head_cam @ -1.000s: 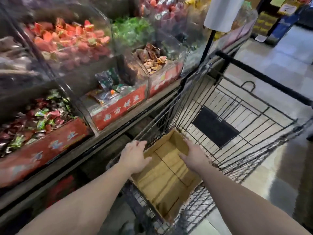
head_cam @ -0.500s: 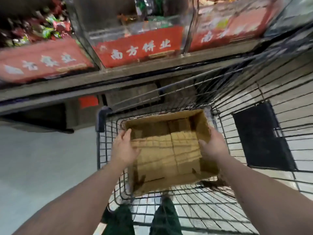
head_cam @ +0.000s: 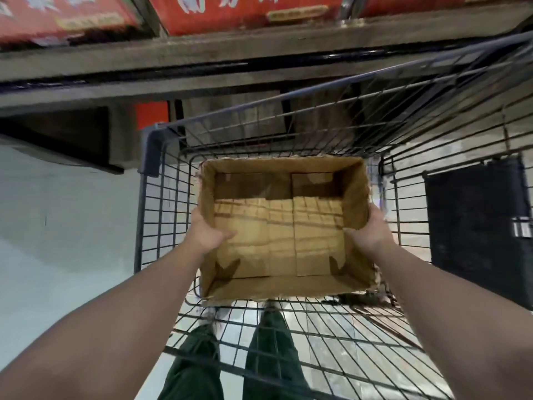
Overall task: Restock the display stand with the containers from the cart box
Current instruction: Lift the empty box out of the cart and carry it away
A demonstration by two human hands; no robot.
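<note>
An open brown cardboard box [head_cam: 284, 232] sits in the wire shopping cart [head_cam: 161, 215], and nothing lies inside it. My left hand [head_cam: 206, 230] grips the box's left wall, thumb inside, fingers outside. My right hand [head_cam: 372, 230] grips the right wall the same way. The display stand's shelf edge [head_cam: 230, 53] runs across the top, with red labelled bin fronts [head_cam: 248, 13] above it. No containers are in view.
A black panel [head_cam: 476, 226] hangs on the cart's right side. My legs in dark green trousers [head_cam: 265, 356] show through the cart's wire floor. Pale floor [head_cam: 63, 220] lies to the left. A dark opening [head_cam: 63, 134] sits under the shelf at left.
My view has tilted further down, so the candy bins left the frame. Both hands slid from the box's rim to grip its side walls, and the box now appears closer and squarer.
</note>
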